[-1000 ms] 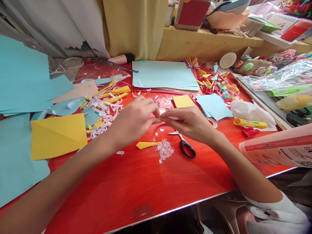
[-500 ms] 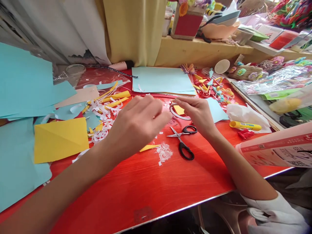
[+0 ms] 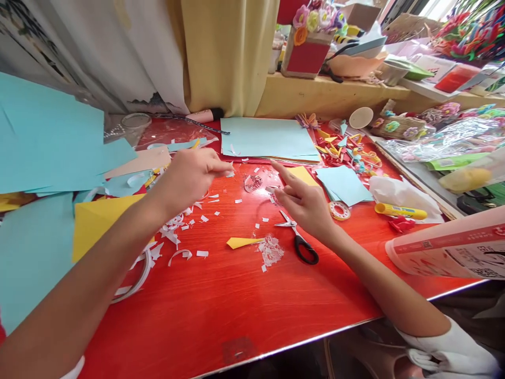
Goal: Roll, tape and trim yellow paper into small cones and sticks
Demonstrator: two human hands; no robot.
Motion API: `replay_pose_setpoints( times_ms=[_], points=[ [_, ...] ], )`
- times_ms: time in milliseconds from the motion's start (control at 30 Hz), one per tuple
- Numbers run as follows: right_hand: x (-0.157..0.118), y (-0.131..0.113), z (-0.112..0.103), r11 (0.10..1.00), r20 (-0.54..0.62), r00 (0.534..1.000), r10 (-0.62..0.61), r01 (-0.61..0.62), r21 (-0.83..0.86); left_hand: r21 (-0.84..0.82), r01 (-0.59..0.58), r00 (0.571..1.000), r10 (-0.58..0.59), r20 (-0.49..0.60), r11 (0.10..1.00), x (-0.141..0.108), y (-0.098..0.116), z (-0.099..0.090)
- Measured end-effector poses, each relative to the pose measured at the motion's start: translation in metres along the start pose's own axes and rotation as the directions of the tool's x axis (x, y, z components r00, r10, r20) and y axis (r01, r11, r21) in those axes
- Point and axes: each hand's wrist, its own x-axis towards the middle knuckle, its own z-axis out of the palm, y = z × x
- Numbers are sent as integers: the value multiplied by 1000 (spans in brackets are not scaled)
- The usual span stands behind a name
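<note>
My left hand [image 3: 192, 178] is above the paper scraps, thumb and finger pressed together; what they pinch is too small to tell. My right hand [image 3: 303, 202] has its index finger stretched out and its other fingers loosely bent, with a small pale scrap by the thumb tip. Just below it lie black-handled scissors [image 3: 303, 249], partly covered by the hand. A small tape roll [image 3: 339, 210] rests beside the right wrist. Under my left forearm is a large white tape ring [image 3: 142, 279], partly hidden. A pointed yellow paper piece [image 3: 240, 242] touches a crumpled clear scrap [image 3: 271, 250].
Light-blue sheets [image 3: 268, 138] lie at the back, a smaller blue stack [image 3: 343, 184] at right. Yellow paper [image 3: 92, 223] and large blue sheets [image 3: 47, 142] occupy the left. A yellow glue stick [image 3: 400, 211] and pink-white cup [image 3: 445, 245] stand out at right.
The white ring is gone from my right hand, and a similar ring shows under my left forearm. My left hand has moved left and up, away from my right. The small tape roll is now visible.
</note>
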Motion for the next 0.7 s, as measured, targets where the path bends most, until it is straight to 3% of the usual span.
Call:
replay_pose_setpoints(
  times_ms=[100,167,300,367,467,567,633,700],
  points=[
    [-6,0,14,985,3,990,-143,143,-101,41,42,996,-39,-75,998,1,-9,-15],
    [-8,0,21,962,37,971,-236,239,-132,47,196,976,-190,-110,979,0,-11,-24],
    [-7,1,29,947,98,948,-303,310,-79,221,315,949,-305,-78,923,0,-17,-35],
    [-6,3,31,956,146,948,-282,291,-45,259,292,955,-296,-24,921,1,-24,-39],
    [-6,6,36,977,190,960,-204,210,-16,207,268,963,-263,-51,941,3,-36,-42],
    [-6,9,39,993,200,973,-116,111,36,164,429,903,-417,-103,889,4,-47,-42],
    [-5,9,39,996,208,976,-67,52,77,134,499,867,-494,-73,856,3,-54,-38],
    [-5,8,38,994,217,976,-26,3,106,125,502,863,-504,-14,856,3,-62,-32]
  ],
)
